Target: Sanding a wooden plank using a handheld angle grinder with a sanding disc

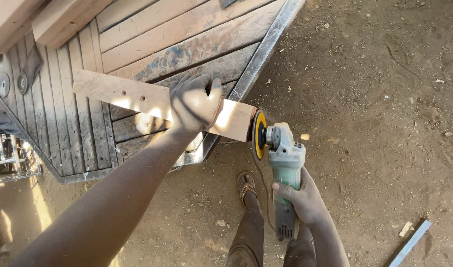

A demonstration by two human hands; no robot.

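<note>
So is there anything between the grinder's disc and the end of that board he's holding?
Nothing visible: the grinder's yellow disc sits right at the board's end, the left hand holding the board farther back, the right hand on the grinder.

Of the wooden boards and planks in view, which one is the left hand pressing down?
The loose pale plank with small drilled holes, lying diagonally across the slatted platform; its end meets the grinder's yellow disc.
</note>
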